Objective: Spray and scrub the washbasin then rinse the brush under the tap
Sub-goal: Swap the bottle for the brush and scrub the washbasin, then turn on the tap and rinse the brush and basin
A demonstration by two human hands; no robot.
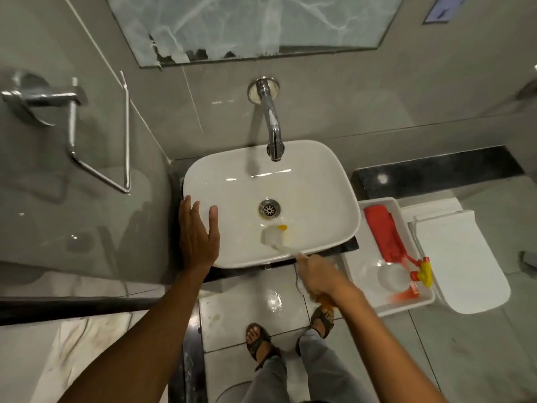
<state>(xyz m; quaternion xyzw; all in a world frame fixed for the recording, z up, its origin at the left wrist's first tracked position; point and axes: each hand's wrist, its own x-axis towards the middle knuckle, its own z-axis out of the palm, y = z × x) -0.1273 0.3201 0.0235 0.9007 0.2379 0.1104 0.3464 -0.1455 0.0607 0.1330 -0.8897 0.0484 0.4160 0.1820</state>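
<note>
right hand (316, 274) gripping blurred brush (276, 237) in washbasin (334, 181), seemingly touching

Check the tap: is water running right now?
Off, apparently: no stream falls from the tap into the washbasin.

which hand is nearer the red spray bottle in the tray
Right. The right hand, holding the brush, is just left of the spray bottle; the left hand rests on the washbasin's far rim.
</note>
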